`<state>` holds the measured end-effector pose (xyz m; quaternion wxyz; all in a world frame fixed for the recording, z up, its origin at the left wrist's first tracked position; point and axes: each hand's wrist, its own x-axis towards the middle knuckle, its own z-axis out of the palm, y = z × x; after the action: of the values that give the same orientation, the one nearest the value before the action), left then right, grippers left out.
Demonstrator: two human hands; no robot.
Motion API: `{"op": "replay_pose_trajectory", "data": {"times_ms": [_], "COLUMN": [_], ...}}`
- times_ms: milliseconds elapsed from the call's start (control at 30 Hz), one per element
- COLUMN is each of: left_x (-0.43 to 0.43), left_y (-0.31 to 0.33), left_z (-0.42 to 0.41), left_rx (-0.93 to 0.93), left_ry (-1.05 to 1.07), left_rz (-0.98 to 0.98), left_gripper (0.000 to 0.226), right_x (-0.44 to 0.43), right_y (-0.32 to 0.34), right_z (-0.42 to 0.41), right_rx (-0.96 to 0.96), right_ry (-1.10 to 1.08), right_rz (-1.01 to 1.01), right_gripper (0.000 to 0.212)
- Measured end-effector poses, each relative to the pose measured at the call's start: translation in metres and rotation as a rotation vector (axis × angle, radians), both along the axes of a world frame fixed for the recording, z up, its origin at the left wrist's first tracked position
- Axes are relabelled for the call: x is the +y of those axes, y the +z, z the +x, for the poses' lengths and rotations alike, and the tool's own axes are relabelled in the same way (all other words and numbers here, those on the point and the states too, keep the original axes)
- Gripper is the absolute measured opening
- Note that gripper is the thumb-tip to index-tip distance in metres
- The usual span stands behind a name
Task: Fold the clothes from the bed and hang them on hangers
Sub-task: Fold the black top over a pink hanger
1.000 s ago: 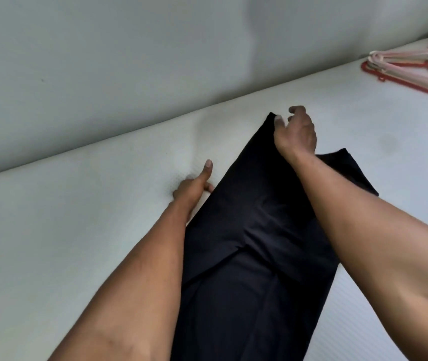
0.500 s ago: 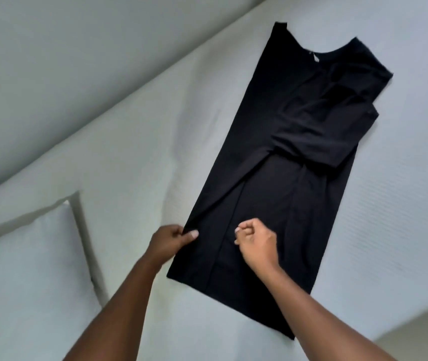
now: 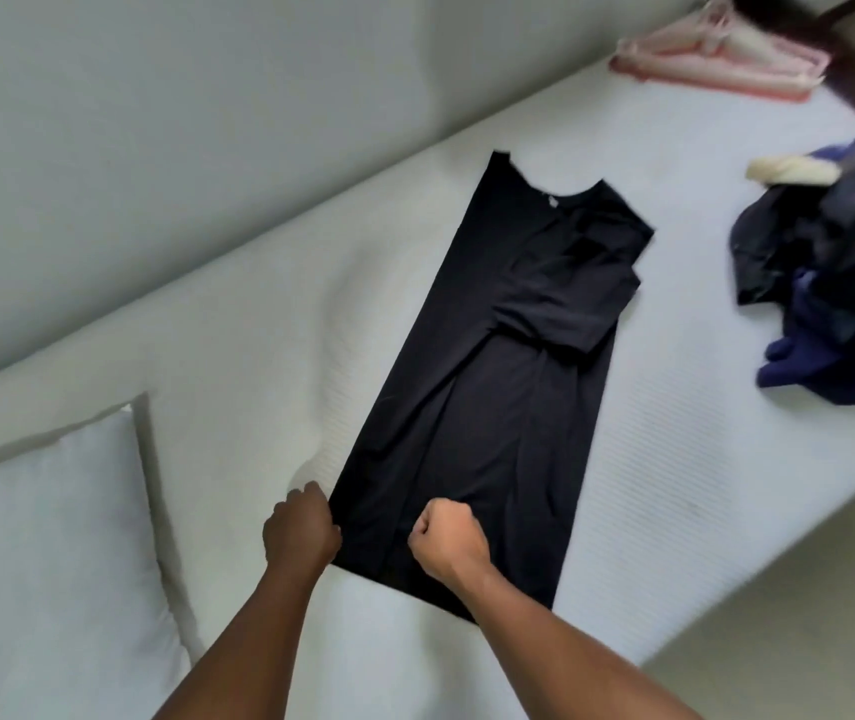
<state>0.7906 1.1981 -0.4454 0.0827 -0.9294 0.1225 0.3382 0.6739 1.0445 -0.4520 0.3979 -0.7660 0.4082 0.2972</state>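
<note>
A black T-shirt (image 3: 498, 366) lies flat on the white bed (image 3: 674, 407), its sides and sleeves folded inward into a long strip, collar toward the wall. My left hand (image 3: 300, 532) is closed on the strip's near left corner at the hem. My right hand (image 3: 446, 543) is a fist gripping the hem a little to the right. A stack of pink hangers (image 3: 716, 65) rests at the bed's far right end.
A heap of dark and blue clothes (image 3: 830, 283) with a cream piece lies on the bed at right. A white pillow (image 3: 51, 553) sits at left. The grey wall (image 3: 207, 148) runs behind; the bed's edge drops off at lower right.
Both hands went from the shirt's collar end down to its hem and closed on it. The view pulled back, showing the hangers and the clothes heap.
</note>
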Motion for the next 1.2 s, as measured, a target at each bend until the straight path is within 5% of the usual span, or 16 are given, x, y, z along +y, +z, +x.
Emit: {"op": "replay_pose_trajectory", "data": {"times_ms": [100, 267, 433, 600, 733, 833, 867, 967, 1200], "left_x": [-0.049, -0.142, -0.247, -0.358, -0.407, -0.414, -0.413, -0.408, -0.389], "left_y": [0.027, 0.034, 0.003, -0.024, -0.035, -0.034, -0.032, -0.025, 0.002], "left_z": [0.004, 0.013, -0.002, -0.013, -0.001, 0.006, 0.007, 0.01, 0.033], "left_rx": [-0.114, -0.046, 0.266, 0.427, 0.489, 0.49, 0.488, 0.488, 0.57], "left_ry": [-0.068, -0.043, 0.423, 1.116, 1.526, 1.645, 1.662, 1.714, 1.769], "left_rz": [-0.115, -0.4, -0.765, -0.987, -1.017, -0.971, -0.954, -0.947, -1.005], "left_gripper": [0.028, 0.027, 0.006, 0.042, 0.047, 0.025, 0.019, 0.005, 0.019], "right_x": [-0.061, -0.177, -0.301, -0.397, -0.442, -0.458, -0.46, -0.46, -0.449], "right_y": [0.034, 0.044, 0.011, -0.009, -0.027, -0.03, -0.028, -0.017, 0.014], "right_z": [0.016, 0.038, 0.056, 0.078, 0.097, 0.1, 0.1, 0.099, 0.128], "right_rx": [-0.091, -0.245, -0.294, -0.335, -0.306, -0.231, -0.254, -0.32, -0.45], "right_ry": [-0.034, -0.307, -0.679, -0.69, -0.434, -0.352, -0.384, -0.625, -0.908], "right_rz": [-0.11, -0.269, -0.29, -0.349, -0.289, -0.284, -0.292, -0.239, 0.216], "right_gripper": [0.015, 0.019, 0.008, 0.048, 0.052, 0.022, 0.008, 0.032, 0.013]}}
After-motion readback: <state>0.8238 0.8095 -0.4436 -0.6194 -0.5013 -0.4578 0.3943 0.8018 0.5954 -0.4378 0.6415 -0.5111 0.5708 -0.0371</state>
